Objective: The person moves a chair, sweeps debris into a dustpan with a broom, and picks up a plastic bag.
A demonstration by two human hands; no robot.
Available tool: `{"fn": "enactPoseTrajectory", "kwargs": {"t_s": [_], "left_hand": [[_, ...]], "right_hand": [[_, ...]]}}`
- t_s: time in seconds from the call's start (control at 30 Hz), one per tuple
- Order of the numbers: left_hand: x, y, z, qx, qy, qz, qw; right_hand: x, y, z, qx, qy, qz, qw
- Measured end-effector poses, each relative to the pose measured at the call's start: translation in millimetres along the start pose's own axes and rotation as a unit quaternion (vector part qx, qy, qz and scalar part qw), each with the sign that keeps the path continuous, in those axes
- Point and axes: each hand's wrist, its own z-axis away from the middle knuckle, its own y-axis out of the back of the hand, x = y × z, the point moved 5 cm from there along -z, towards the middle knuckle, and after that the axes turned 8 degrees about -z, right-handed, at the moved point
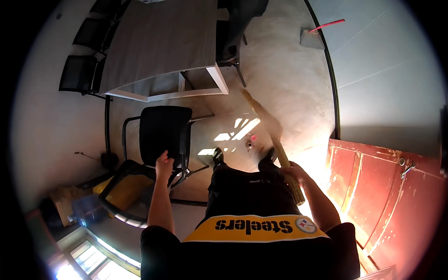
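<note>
My right hand (296, 174) is wrapped around the bundled handle of a straw broom (280, 151). The broom slants away from my right hip, and its spread bristles reach the floor ahead of me, looking somewhat blurred. Over on the left, my left hand (164, 165) hangs above the near part of a black armchair (165, 130), fingers loosely bent and apart, with nothing visible in them. Whether it touches the chair I cannot tell. A small pink thing (254, 137) and a small round object (250, 145) lie on the floor in front of my feet.
A wood-topped table (163, 42) with white legs stands ahead, with black chairs (78, 73) along its left. A dustpan (311, 39) with a red handle is by the right wall. A worn red door (373, 186) stands at right. Boxes and a yellow item (125, 190) lie lower left.
</note>
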Motion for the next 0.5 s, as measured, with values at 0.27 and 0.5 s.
{"fn": "enactPoseTrajectory", "kwargs": {"t_s": [0.27, 0.5], "left_hand": [[159, -193, 91, -0.146, -0.071, -0.096, 0.982], [97, -277, 94, -0.195, 0.314, 0.192, 0.909]], "right_hand": [[-95, 124, -12, -0.06, -0.034, -0.105, 0.992], [-238, 180, -86, -0.05, -0.035, 0.023, 0.998]]}}
